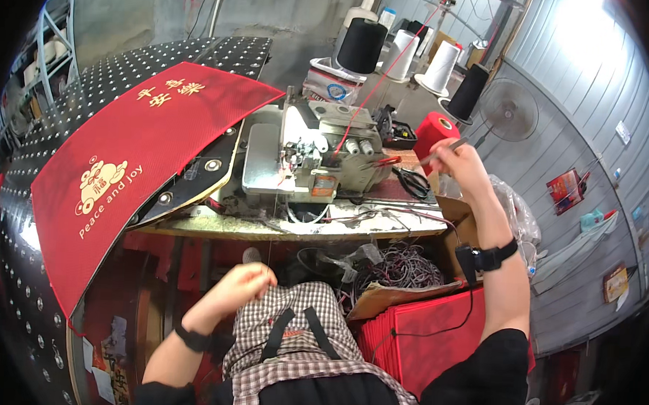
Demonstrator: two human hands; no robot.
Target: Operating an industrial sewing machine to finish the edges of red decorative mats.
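My left hand [245, 282] is closed in a pinch above my checked apron [301, 314]. A thin dark thread [270, 247] runs down to its fingertips from the sewing machine [327, 148], whose lamp lights the needle area. Raised to the right of the machine, my right hand [460, 165] grips a slim grey metal tool [450, 146] that looks like tweezers. Just below that hand, black-handled scissors [412, 183] lie on the machine table [265, 227]. To the left, a red mat [124, 150] with gold printing lies spread out, touched by neither hand.
Thread cones, including a black one [362, 45], a white one [440, 66] and a red one [435, 131], stand behind the machine. A red thread [388, 68] descends to it. Below the table are a box of tangled cord [401, 271] and stacked red mats [434, 334]. A fan [508, 109] stands right.
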